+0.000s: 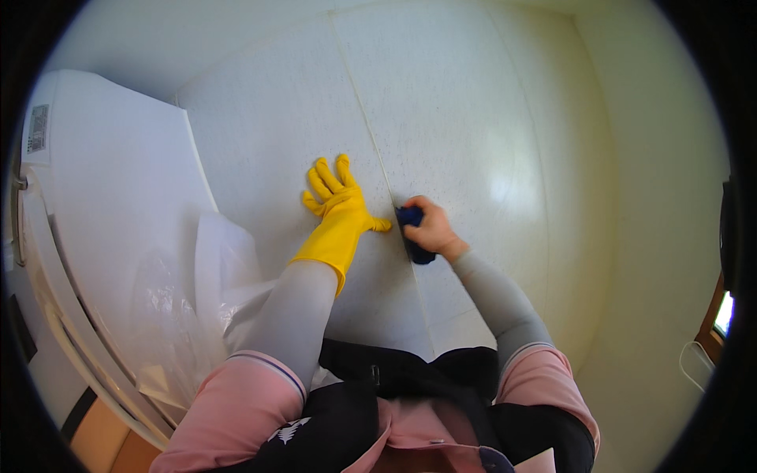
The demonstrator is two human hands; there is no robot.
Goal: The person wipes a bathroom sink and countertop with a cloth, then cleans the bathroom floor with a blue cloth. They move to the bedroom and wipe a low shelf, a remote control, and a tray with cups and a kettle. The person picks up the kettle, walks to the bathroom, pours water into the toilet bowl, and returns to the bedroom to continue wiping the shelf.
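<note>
My left hand (341, 213), in a yellow rubber glove, lies with spread fingers against a light grey tiled floor (449, 118), left of a tile seam. My right hand (430, 227) is bare and grips a dark blue object (419, 248), perhaps a cloth or a brush, pressed to the tiles beside the seam. Part of that object is hidden under the fingers. Small dark specks dot the tiles around both hands.
On the left stands a white refrigerator (118, 159) with a handle along its edge. Clear plastic wrapping and a white bag (222, 254) lie beside it. A plain pale wall (656, 207) bounds the right, with a cable (683, 366) near it.
</note>
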